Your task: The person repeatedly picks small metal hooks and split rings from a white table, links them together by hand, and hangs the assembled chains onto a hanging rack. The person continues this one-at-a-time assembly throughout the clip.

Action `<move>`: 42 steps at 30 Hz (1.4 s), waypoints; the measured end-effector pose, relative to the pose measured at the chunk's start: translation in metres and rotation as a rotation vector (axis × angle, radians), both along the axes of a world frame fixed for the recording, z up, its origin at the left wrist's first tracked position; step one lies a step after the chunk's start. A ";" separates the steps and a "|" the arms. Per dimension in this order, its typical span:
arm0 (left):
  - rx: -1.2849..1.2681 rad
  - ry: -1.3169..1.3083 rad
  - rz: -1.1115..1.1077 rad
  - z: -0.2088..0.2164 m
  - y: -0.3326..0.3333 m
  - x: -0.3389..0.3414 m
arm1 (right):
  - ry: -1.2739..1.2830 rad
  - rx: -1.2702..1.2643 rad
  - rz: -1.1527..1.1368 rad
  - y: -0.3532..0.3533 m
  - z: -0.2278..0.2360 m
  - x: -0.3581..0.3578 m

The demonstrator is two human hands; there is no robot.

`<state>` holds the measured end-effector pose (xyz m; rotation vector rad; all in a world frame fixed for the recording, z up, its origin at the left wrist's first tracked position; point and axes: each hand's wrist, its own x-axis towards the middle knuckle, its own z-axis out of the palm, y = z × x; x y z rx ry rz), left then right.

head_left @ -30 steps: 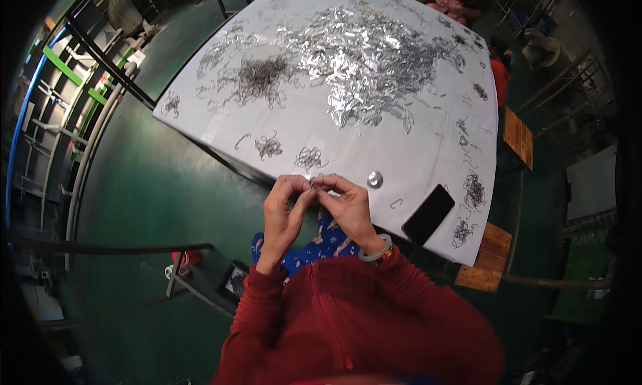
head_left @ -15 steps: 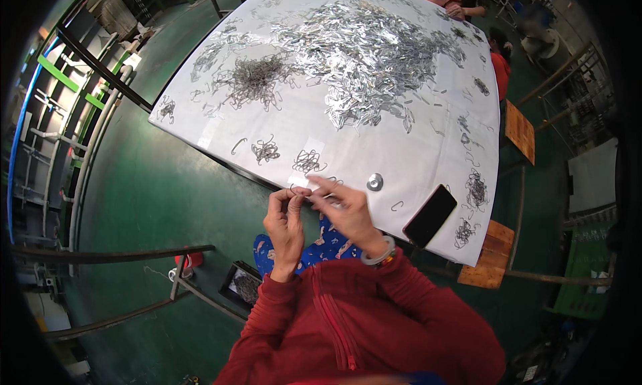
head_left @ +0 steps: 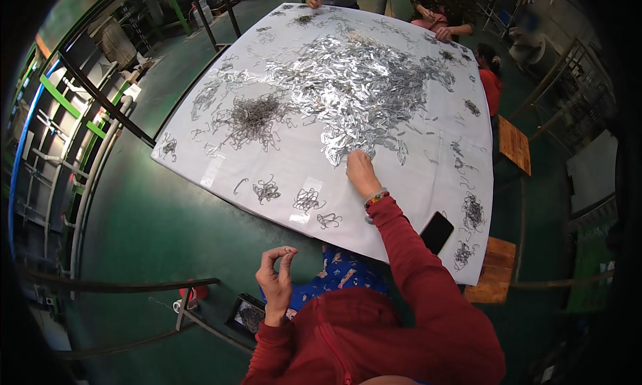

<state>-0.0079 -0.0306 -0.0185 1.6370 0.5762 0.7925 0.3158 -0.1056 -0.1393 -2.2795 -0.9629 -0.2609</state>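
Note:
My left hand (head_left: 275, 281) is held up off the table's near edge, thumb and fingertips pinched together. Whatever may be between them is too small to make out. At the near edge of a big heap of small shiny silver metal strips (head_left: 354, 97), my right hand (head_left: 362, 173) reaches down with its fingers closed; the fingertips are hidden. Left of that heap lies a tangle of dark wire hooks (head_left: 254, 119). Smaller clusters of bent wire hooks lie along the near edge, among them one cluster (head_left: 307, 199) by clear tape and a few loose hooks (head_left: 328, 220).
The white-covered table (head_left: 414, 177) fills the middle. A black phone (head_left: 437, 232) lies by my right forearm. More hook clusters (head_left: 473, 212) line the right edge. Other people's hands (head_left: 311, 0) work at the far side. Wooden stools (head_left: 491, 271) stand at the right.
My hands, together at the near edge before, are now apart. The right one has moved forward to the silver heap; the left has dropped back. My right arm now covers where a round metal disc lay.

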 end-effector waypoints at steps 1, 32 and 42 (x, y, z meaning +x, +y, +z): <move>-0.003 -0.023 -0.003 0.000 0.002 -0.002 | -0.099 0.100 -0.035 0.003 0.001 0.002; 0.479 0.132 -0.142 0.002 0.026 0.009 | 1.276 0.630 0.305 -0.011 0.141 -0.186; 0.264 -0.138 0.023 -0.010 0.039 0.033 | 1.358 0.991 0.316 0.000 0.133 -0.186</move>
